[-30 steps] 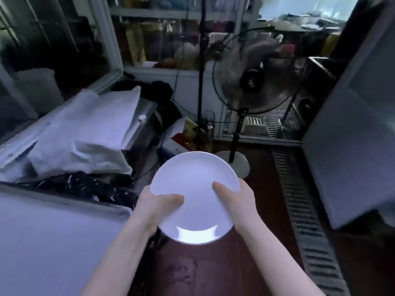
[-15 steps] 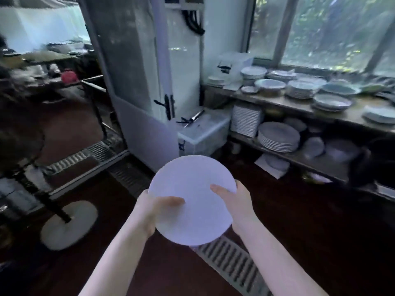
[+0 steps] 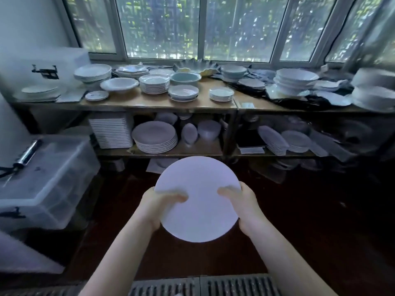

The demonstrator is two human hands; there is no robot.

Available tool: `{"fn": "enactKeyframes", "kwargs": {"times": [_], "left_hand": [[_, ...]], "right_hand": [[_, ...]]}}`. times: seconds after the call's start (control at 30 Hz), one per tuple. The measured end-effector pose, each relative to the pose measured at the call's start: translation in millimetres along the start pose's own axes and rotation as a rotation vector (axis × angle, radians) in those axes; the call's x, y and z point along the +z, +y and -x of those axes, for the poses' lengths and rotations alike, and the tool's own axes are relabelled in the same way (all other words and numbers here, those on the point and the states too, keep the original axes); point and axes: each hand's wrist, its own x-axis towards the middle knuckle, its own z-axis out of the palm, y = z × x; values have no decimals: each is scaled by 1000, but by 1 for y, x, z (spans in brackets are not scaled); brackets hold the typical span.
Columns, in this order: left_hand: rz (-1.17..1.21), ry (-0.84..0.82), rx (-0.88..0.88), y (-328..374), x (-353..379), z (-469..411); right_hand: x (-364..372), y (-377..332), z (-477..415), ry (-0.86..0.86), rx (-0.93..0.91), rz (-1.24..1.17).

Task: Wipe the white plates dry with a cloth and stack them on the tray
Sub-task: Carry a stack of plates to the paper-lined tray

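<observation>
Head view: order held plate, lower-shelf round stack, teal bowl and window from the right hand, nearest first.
1. Plate, gripped by the right hand.
2. Round stack, lower shelf, ahead-left.
3. Teal bowl, top shelf.
4. Window, at the back.

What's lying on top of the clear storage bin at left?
A shiny metal cylinder and a black cord lie on the lid of the bin. Its contents are too blurred to tell.
</observation>
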Motion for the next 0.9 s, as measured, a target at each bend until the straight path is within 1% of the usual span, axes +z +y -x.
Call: {"fn": "enactKeyframes", "kwargs": {"times": [0.2, 0.33, 0.4, 0.53, 0.73, 0.9], "left_hand": [[-55, -96, 4, 67, 48, -130], [-62, -158, -23, 95, 89, -202], [-57, -157, -30, 106, 113, -237], [-47, -151, -29, 128, 163, -311], [-33, -76, -33, 167, 237, -413], [-37, -44, -23, 203, 280, -488]], "right_hand": [[-5, -41, -124, 111, -33, -87], [-18, -56, -202, 184, -17, -119], [-28, -66, -242, 200, -11, -117], [-53, -89, -330, 187, -6, -137], [-92, -141, -458, 139, -15, -146], [-105, -179, -557, 113, -37, -126]]}}
